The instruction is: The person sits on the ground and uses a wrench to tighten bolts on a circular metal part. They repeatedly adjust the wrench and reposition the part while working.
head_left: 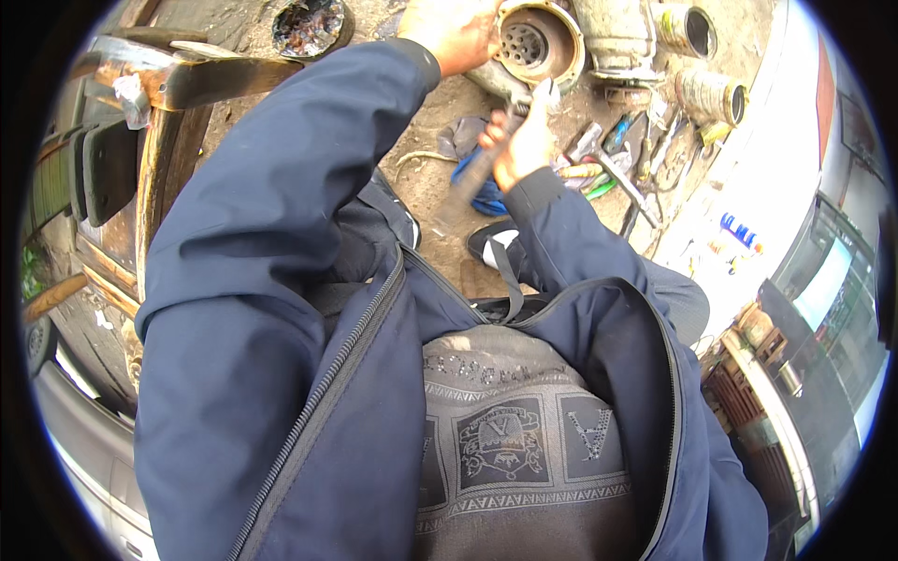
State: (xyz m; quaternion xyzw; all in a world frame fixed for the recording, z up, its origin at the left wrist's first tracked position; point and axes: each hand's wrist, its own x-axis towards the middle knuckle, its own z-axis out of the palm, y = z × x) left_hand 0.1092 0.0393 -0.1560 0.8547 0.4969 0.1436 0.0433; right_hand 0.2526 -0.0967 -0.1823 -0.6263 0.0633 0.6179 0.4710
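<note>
A round metal housing (569,58) with a flanged rim and a perforated disc inside lies on the dirt at the top. My left hand (454,35) grips its left side; the frame's upper edge cuts off part of that hand. Just below the housing, my right hand (526,148) is closed around a long, narrow, flat tool (477,176). Motion blurs the tool, so its exact kind is unclear. It slants down to the left from the fist, and the thumb points up toward the housing's rim.
Right of the housing lie a larger metal casing (619,37) and two tins (681,30). A hammer (622,178) rests among several hand tools. Blue cloth (486,194) lies by my shoe (494,245). Wooden furniture (220,82) and a scrap-filled container (309,26) stand left.
</note>
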